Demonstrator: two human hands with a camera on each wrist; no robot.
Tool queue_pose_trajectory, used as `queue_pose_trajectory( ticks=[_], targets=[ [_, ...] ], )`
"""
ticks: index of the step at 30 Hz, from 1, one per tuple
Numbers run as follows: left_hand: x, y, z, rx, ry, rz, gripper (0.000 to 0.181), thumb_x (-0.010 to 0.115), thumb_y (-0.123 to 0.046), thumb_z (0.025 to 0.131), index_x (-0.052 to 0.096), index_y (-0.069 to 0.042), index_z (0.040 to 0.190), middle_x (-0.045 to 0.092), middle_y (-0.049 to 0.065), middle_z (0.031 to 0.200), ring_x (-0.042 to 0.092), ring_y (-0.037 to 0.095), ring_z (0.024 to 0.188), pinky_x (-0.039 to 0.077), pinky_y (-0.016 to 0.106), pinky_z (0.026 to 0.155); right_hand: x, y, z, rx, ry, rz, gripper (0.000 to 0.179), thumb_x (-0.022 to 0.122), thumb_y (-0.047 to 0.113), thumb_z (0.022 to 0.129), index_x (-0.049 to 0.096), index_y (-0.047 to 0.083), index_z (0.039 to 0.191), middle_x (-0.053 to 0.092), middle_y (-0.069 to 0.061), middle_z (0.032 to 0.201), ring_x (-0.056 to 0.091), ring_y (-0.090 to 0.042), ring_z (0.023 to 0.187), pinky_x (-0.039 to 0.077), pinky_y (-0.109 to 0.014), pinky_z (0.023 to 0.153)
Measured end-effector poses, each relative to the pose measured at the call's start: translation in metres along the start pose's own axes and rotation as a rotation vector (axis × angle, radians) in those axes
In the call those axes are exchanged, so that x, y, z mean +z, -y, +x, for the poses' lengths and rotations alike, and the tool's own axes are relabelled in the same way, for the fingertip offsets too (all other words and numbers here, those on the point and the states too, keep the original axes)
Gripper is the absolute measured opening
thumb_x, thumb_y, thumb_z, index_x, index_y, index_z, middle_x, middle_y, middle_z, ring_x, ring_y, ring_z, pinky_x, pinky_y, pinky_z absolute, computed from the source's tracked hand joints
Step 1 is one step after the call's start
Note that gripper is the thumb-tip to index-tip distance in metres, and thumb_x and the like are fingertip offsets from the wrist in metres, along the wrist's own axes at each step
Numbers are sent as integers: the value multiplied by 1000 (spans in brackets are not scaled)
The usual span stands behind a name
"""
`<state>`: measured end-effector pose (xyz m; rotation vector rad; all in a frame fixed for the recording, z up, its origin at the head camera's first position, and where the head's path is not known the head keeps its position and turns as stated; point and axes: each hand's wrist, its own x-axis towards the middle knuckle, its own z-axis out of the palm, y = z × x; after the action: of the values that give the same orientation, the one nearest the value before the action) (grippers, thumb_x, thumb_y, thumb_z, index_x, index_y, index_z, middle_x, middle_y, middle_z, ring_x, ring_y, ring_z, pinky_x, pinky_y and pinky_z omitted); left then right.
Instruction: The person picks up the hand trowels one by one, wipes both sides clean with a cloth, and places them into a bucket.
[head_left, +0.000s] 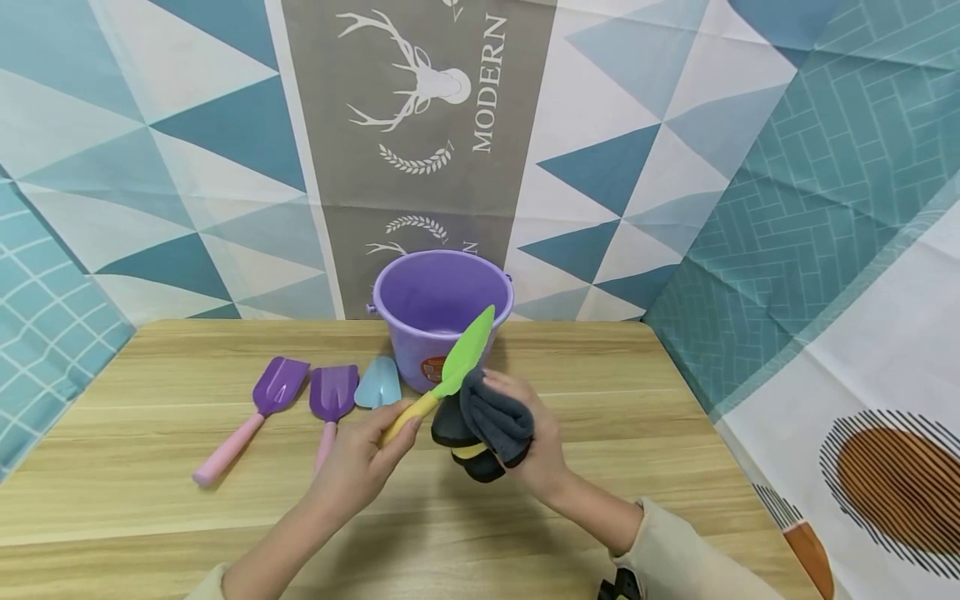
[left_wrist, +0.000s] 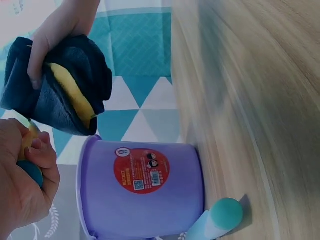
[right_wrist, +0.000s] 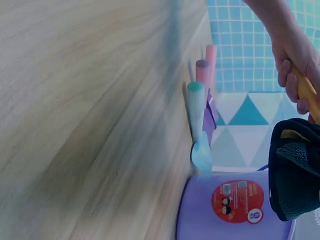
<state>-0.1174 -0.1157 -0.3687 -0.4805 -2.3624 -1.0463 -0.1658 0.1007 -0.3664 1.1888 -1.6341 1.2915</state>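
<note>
In the head view my left hand (head_left: pixel 362 457) grips the yellow handle of a toy shovel (head_left: pixel 467 352), its green blade tilted up and to the right. My right hand (head_left: pixel 542 442) holds a bunched dark grey cloth (head_left: pixel 497 417) beside the lower end of that blade. A yellow layer shows between the cloth's folds, also in the left wrist view, where the cloth (left_wrist: pixel 65 90) hangs above the table. From the head view I cannot tell whether cloth and blade touch. Behind both stands a purple bucket (head_left: pixel 408 354), upright.
Left of the bucket lie two purple shovels with pink handles, one outermost shovel (head_left: pixel 279 385) and one inner shovel (head_left: pixel 333 392). A light blue shovel (head_left: pixel 379 383) lies closest to the bucket. The wooden table (head_left: pixel 187 533) meets patterned cloth hangings (head_left: pixel 600 167) at the back.
</note>
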Motion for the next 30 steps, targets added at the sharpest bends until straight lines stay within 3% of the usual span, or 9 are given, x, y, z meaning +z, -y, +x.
queue_pose_trajectory(
  ticks=[4, 8, 12, 15, 18, 22, 26, 30],
  targets=[
    [0, 2, -1, -6, -2, -8, 25, 65, -10, 86, 68, -9, 111, 56, -11, 68, 43, -3, 57, 38, 17, 51, -8, -6, 2, 25, -54, 30, 38, 59, 7, 90, 50, -12, 122, 55, -14, 128, 52, -20, 123, 43, -30, 102],
    [0, 2, -3, 1, -7, -7, 23, 66, -11, 85, 68, -12, 108, 53, -14, 66, 43, -4, 58, 37, 19, 57, -19, -14, 9, 146, -146, -42, 45, 60, -9, 84, 45, -14, 126, 52, -3, 133, 50, -12, 124, 42, -25, 102],
    [2, -1, -4, 30, 23, -84, 20, 64, -9, 86, 67, -11, 106, 54, -12, 69, 43, -4, 59, 41, 17, 55, -22, -16, 14, 220, -163, -143, 60, 61, -19, 76, 43, -10, 132, 50, -14, 135, 46, -8, 127, 40, -22, 104],
    [5, -3, -4, 71, 38, -152, 20, 63, -6, 87, 66, -9, 106, 56, -9, 72, 44, -4, 60, 43, 16, 50, -17, -14, 15, 190, -170, -133, 56, 62, -15, 78, 45, -9, 131, 52, -15, 134, 48, -9, 126, 41, -22, 103],
    [8, -6, -4, 98, 30, -161, 19, 63, -6, 86, 67, -10, 105, 55, -8, 72, 43, -4, 60, 42, 15, 49, -11, -10, 16, 124, -196, -43, 47, 62, -6, 84, 47, -10, 128, 54, -7, 131, 51, -12, 123, 43, -24, 102],
    [9, -9, -3, 85, 19, -167, 19, 64, -5, 85, 67, -10, 103, 54, -9, 70, 42, -4, 59, 41, 15, 48, -3, -7, 17, 20, -209, 50, 43, 62, 3, 87, 47, -14, 124, 54, -5, 129, 53, -18, 120, 45, -28, 100],
    [9, -12, -2, 56, 15, -186, 21, 64, -5, 86, 68, -8, 106, 56, -7, 71, 42, -4, 59, 42, 16, 47, 0, -6, 14, -62, -200, 9, 41, 62, 5, 88, 50, -13, 122, 55, -11, 128, 53, -21, 120, 45, -32, 100],
    [7, -14, -1, 36, 8, -212, 24, 62, -4, 87, 68, -7, 109, 60, -4, 74, 45, -4, 62, 43, 17, 48, 3, -6, 5, -72, -158, -8, 36, 59, 8, 90, 54, -8, 122, 55, -14, 127, 53, -20, 119, 45, -30, 100]
  ],
)
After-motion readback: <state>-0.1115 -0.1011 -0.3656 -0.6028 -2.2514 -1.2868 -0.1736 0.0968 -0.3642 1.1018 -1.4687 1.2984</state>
